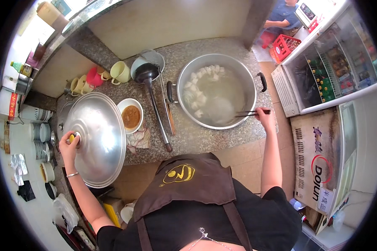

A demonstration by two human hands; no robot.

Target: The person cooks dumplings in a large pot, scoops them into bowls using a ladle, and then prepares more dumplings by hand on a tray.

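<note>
My left hand (68, 146) grips the knob of a large domed metal lid (102, 147), held at the left over the counter. In my right hand (264, 117) is a pair of dark chopsticks (246, 113), their tips inside the near right rim of a wide metal pot (179, 108). Cloudy liquid fills the pot, and pale cut chunks (196, 98) gather along its left and far side. Steam blurs the liquid near the chopstick tips. Between lid and pot lie a long-handled ladle (154, 106) and a wire strainer (163, 94).
A white bowl of brown sauce (131, 116) stands beside the lid, with a crumpled cloth (139, 139) in front. Plastic mugs (120, 71) line the wall. Stacked plates (39, 131) are at far left. A glass-door drinks fridge (333, 69) stands right; a person (282, 15) sits beyond the counter.
</note>
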